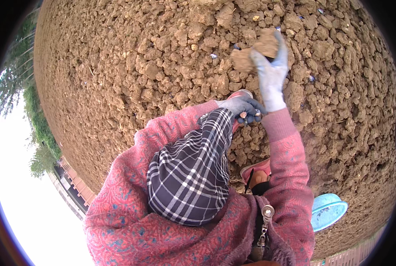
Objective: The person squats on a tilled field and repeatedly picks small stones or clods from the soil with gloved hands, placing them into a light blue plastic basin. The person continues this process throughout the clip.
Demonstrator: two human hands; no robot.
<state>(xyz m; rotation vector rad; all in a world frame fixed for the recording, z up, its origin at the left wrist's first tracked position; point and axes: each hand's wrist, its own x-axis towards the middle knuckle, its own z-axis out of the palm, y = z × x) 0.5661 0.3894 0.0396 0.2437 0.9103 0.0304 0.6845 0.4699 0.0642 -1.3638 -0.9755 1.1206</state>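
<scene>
My left hand, in a white glove with a grey coating, curls around several small pale and pinkish pieces too small to name surely. It is close to the wrist of my right arm, over one pink shoe. Farther forward, my right hand wears a matching glove, its thumb and fingers spread around a brown soil clod. Both are blurred. A second blurred clod lies by the thumb. Small whitish-blue pieces are scattered on the soil nearby.
Lumpy tilled soil surrounds me. On the right a light blue plastic basin holds small dark bits. My plaid-covered knee and another pink shoe are below my hands. Trees and a fence stand at the left edge.
</scene>
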